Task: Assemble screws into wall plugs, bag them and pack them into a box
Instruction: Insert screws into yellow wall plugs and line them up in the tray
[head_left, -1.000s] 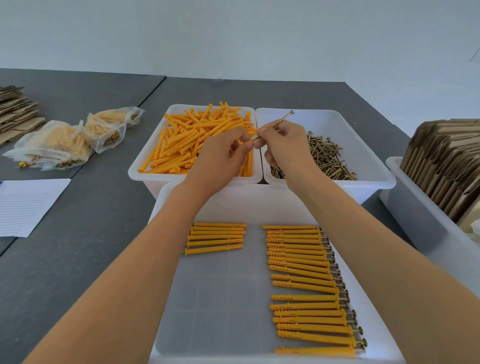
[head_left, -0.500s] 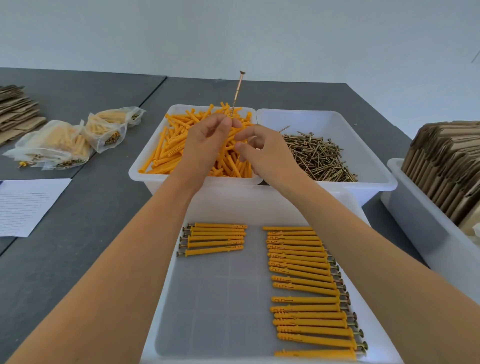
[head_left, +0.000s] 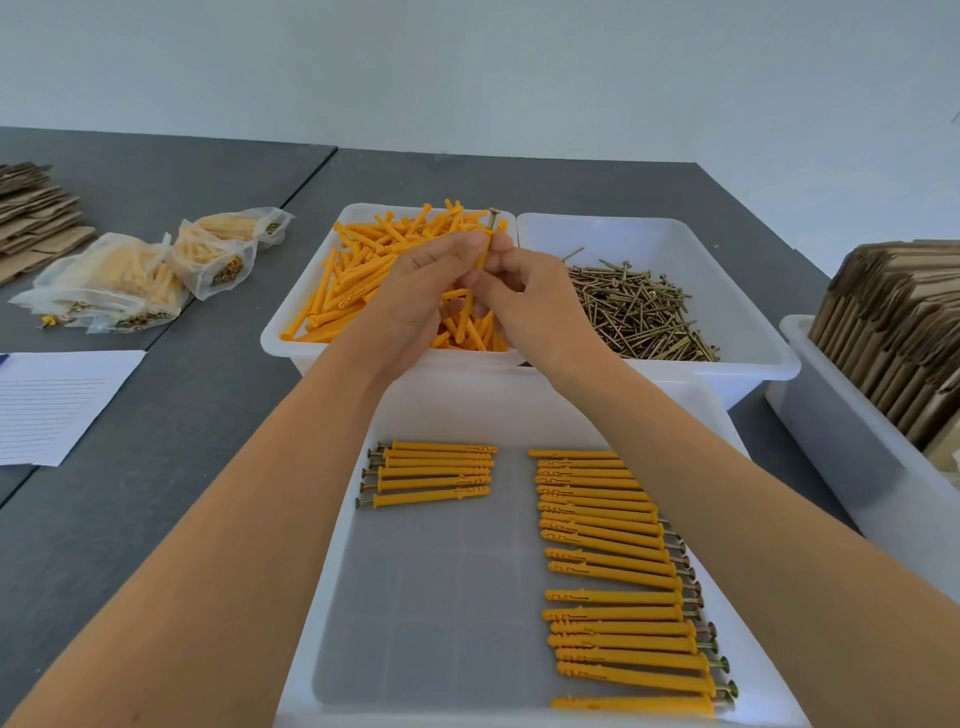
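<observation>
left hand (head_left: 415, 291): raised over the bin of loose plugs, fingers curled, thumb and fingertips pinching an upright orange wall plug (head_left: 481, 257).
right hand (head_left: 524, 296): just beside the left hand and touching it, fingers curled round the same plug from the right side.
screw (head_left: 491, 218): stands in the top of the held plug, its flat head and a short piece of shank showing above the fingertips.
plug bin (head_left: 296, 332): white tub on the counter (head_left: 156, 467), heaped with loose orange plugs; both hands hang over its right half.
screw bin (head_left: 748, 322): white tub touching the plug bin on the right, holding a pile of brass-coloured screws (head_left: 639, 312) toward its near side.
tray (head_left: 332, 571): large white tray nearest the person, in front of both bins.
left group (head_left: 431, 475): a few finished plugs with screws, lying side by side at the tray's far left, screw heads pointing left.
right row (head_left: 623, 582): a long column of finished plugs down the tray's right side, screw heads pointing right; its upper part is partly hidden by the right forearm.
filled bags (head_left: 130, 280): clear bags of plugs and screws lying on the counter to the left of the bins.
cardboard boxes (head_left: 893, 332): flat brown boxes standing on edge in a white tub at the right.
flat cardboard (head_left: 31, 218): a stack at the far left edge.
lined paper (head_left: 57, 400): a sheet on the counter at the left.
</observation>
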